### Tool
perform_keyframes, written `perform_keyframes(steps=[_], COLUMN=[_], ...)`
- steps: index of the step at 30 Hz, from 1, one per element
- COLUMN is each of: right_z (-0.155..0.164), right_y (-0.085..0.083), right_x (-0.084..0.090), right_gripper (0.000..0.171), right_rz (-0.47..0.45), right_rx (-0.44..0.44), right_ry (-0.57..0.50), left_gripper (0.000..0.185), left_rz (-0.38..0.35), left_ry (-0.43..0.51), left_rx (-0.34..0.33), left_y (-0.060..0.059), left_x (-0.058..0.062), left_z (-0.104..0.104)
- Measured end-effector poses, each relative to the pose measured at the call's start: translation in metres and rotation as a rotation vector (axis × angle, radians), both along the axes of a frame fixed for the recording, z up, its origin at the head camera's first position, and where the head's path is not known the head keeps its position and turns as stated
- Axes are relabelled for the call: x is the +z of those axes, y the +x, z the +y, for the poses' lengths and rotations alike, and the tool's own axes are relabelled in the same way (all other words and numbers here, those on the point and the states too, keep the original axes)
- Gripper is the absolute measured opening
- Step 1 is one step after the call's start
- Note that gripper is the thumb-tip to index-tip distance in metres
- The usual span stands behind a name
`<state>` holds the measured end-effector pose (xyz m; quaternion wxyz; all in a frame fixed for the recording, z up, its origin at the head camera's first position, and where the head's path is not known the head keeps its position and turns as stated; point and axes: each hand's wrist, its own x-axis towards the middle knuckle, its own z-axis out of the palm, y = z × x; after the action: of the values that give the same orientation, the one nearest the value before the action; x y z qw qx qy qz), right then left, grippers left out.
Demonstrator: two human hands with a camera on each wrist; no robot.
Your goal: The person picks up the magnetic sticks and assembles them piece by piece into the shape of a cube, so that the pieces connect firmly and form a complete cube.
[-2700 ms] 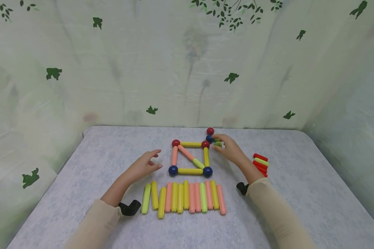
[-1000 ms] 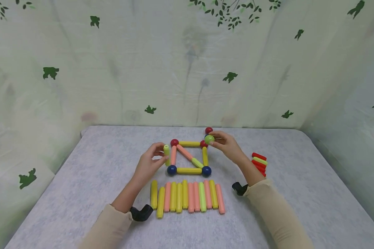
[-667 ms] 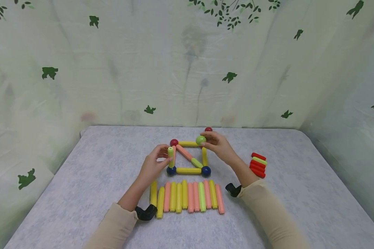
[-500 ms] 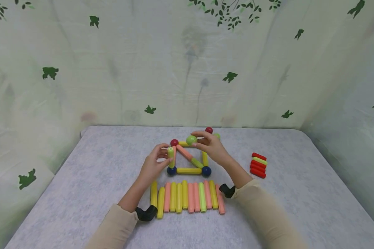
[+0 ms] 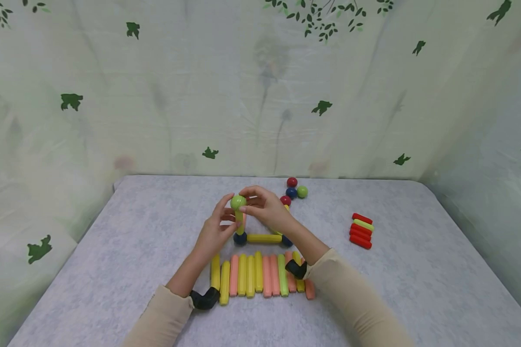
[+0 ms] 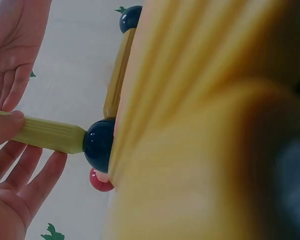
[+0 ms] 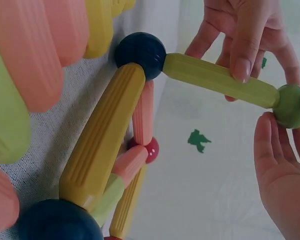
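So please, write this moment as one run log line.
left hand: holds green stick | right hand: holds green ball on stick top | stick base: on blue ball

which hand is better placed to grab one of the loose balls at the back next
Probably the right hand: it holds only the green ball atop the upright green stick, and the loose balls lie on its side. The left hand steadies that stick.

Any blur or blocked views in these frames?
Head view: sharp, soft even light, slight bowing at the edges. Left wrist view: a blurred yellow stick close to the lens fills most of the frame. Right wrist view: near sticks soft, the green ball and upright stick sharp.
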<state>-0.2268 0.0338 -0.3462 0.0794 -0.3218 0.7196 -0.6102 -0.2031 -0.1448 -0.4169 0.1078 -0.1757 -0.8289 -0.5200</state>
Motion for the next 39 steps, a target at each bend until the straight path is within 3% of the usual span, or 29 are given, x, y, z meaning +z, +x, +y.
perform_keyframes(steps=[4, 9, 16, 22, 28, 33, 39], right_z=[0.003, 0.025, 0.082, 0.117, 0.123, 0.118, 0.11], right_y=[0.003, 0.01, 0.023, 0.049, 0.06, 0.066, 0.074], right_x=[0.001, 0.003, -0.029, -0.058, -0.073, -0.073, -0.066], right_gripper=[0.034, 0.037, 0.046, 0.051, 0.053, 0.054, 0.038], right_rz=[0.007, 0.005, -0.01, -0.075, -0.169, -0.217, -0.22], right_rx=[-0.004, -0.061, -0.16, -0.127, -0.116, -0.193, -0.293], right_ry=[0.007, 0.076, 0.259, 0.405, 0.568, 0.766, 0.95], left_gripper=[0.073, 0.072, 0.073, 0.073, 0.074, 0.074, 0.075], left_rz=[0.05, 0.053, 0.075, 0.081, 0.078, 0.063, 0.057], left_ry=[-0.037, -0.055, -0.071, -0.082, -0.083, -0.08, -0.083], left_rx=[0.0, 0.011, 0.023, 0.027, 0.034, 0.033, 0.038], left_y=[0.0, 0.0, 0.001, 0.002, 0.002, 0.002, 0.003], left_x=[-0.001, -0.001, -0.001, -0.001, -0.002, -0.001, -0.001], left_z=[0.0, 0.0, -0.001, -0.001, -0.001, 0.0, 0.001])
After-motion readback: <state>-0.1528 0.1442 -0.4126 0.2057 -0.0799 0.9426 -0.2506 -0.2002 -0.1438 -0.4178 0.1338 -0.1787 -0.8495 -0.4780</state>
